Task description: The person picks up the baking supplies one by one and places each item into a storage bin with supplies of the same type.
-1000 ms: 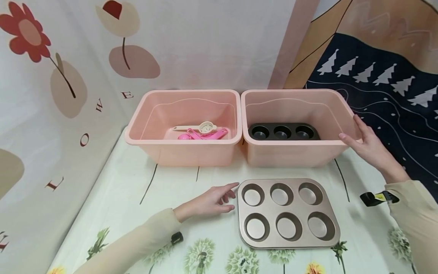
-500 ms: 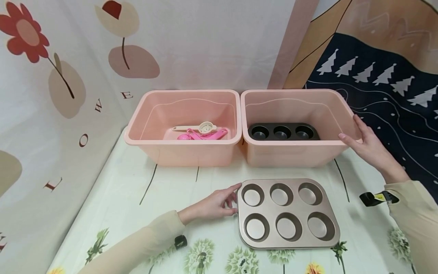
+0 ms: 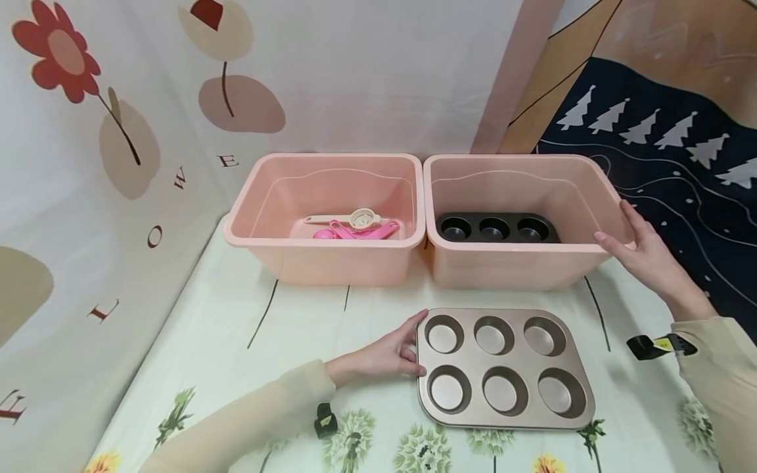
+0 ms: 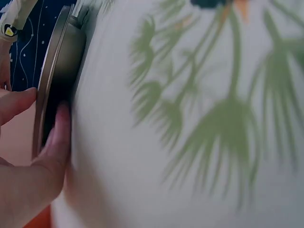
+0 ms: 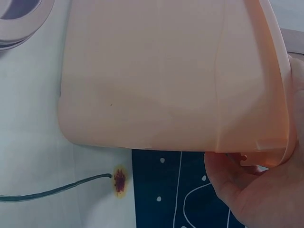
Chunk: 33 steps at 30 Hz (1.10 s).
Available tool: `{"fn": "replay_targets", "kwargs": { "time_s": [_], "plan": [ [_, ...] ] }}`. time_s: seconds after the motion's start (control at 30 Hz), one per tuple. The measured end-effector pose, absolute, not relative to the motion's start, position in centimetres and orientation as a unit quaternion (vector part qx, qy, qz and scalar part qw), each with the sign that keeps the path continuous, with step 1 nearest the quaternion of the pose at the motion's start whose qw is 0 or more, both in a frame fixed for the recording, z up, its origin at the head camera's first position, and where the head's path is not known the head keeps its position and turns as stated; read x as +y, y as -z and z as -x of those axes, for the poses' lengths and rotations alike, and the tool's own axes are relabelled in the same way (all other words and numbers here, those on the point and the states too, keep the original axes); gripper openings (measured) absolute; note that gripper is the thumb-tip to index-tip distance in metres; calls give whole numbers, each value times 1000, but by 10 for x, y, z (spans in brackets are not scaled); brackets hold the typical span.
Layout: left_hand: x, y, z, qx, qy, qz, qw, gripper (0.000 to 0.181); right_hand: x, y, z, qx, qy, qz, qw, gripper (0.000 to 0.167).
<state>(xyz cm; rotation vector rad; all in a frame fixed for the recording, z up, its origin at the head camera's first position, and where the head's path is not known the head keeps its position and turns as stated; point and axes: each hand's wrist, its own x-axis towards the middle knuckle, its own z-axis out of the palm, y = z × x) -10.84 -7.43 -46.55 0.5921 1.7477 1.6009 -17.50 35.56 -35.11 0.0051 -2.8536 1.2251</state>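
Note:
A bronze-coloured muffin tin (image 3: 520, 358) with two rows of cups lies on the cloth in the head view. My left hand (image 3: 384, 355) grips its left edge; in the left wrist view one fingertip meets the rim and another finger (image 4: 58, 135) reaches beneath it. At the right end of the right pink tub (image 3: 497, 266), my right hand (image 3: 653, 259) holds the rim. The right wrist view shows that hand (image 5: 263, 194) wrapped around the tub's edge. A black muffin tin (image 3: 497, 227) sits inside this tub, its lower part hidden by the front wall.
The left pink tub (image 3: 331, 263) stands beside the right one. Inside it are a cream egg separator (image 3: 362, 219) and pink measuring spoons (image 3: 378, 230). A flower-printed cloth (image 3: 307, 309) covers the table, and printed fabric hangs behind the tubs.
My left hand has moved right and taken hold of the bronze muffin tin's left edge. The right hand stays on the tub rim. The head view has shifted slightly.

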Motion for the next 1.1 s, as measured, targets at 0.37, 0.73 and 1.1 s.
{"fn": "replay_targets", "kwargs": {
  "time_s": [0.37,0.73,1.1],
  "plan": [
    [-70,477,109,535,-730,-133,404,101,355,352,177,-911,-411,-10,28,84],
    [-64,470,110,538,-738,-107,392,100,356,354,176,-910,-413,-9,30,84],
    [-56,433,136,542,-728,-165,386,86,357,353,175,-908,-419,-3,25,85]
  ]
}}
